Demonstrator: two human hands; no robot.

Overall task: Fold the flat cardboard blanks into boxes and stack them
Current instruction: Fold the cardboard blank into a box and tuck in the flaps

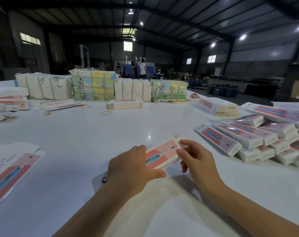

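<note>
We take the half-folded box (162,155) in our hands as the landmark; it sits low over the white table (94,134), near centre, long axis running up to the right.

Far left of the box, at the table edge, lies a flat blank (11,171), printed side up w/ the pink and blue artwork. Up-left of the box, more loose blanks (6,103) are scattered, plus a few rubber bands (105,113) on the bare top.

Our left hand (131,170) is on the box's near-left end: palm down over it, thumb stretched along the near edge, fingers curled over the far edge, so it grips the box. A white flap w/ a dark round logo (104,180) pokes out under the wrist.

Behind the box, along the table's far side, stand strapped bundles (94,86), some plain white, some w/ green-yellow prints. A short stack of blanks (124,105) lies just in front of them.

Our right hand (196,159) is at the box's far-right end; thumb and forefinger pinch the end flap, other fingers loosely curled beneath.

Right of the box is the pile of finished boxes (258,135), several layers, lying at mixed angles, close to the right hand but not touching it. Beyond the bundles, far back in the hall, a person in a white top (142,68) stands by blue machines.
</note>
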